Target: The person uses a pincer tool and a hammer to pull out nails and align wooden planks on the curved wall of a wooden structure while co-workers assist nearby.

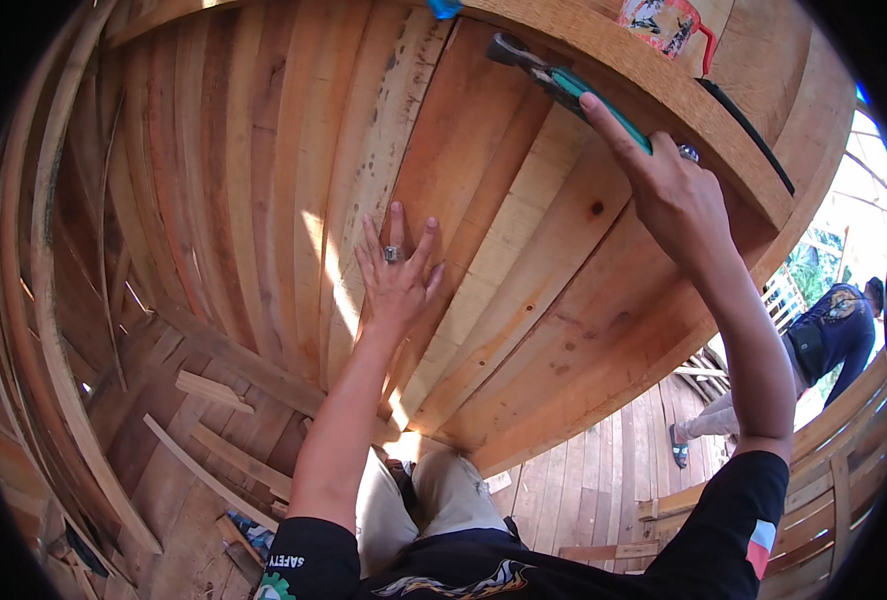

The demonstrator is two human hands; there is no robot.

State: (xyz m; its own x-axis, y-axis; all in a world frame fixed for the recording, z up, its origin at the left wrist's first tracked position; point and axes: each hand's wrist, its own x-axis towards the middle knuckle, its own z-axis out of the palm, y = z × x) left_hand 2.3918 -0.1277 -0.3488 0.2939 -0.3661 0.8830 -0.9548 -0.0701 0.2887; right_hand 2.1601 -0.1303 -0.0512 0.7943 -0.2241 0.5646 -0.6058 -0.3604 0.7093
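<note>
My left hand point(399, 275) lies with spread fingers on the wooden plank wall point(504, 160) in front of me; a ring is on one finger. Up at the right, my right hand point(679, 200) grips a hammer point(599, 97) with a teal and black handle. Its index finger is stretched along the handle. The dark hammer head point(511, 50) points to the upper left, close under the curved wooden beam point(614, 50) at the top of the wall. Whether the head touches wood, I cannot tell.
On the ledge beyond the beam sit a patterned container with a red handle point(709, 48) and a black strip point(749, 135). Long wooden strips point(52, 250) stand at the left. Loose wood pieces point(214, 390) litter the floor at lower left. Another person point(832, 335) bends at the far right.
</note>
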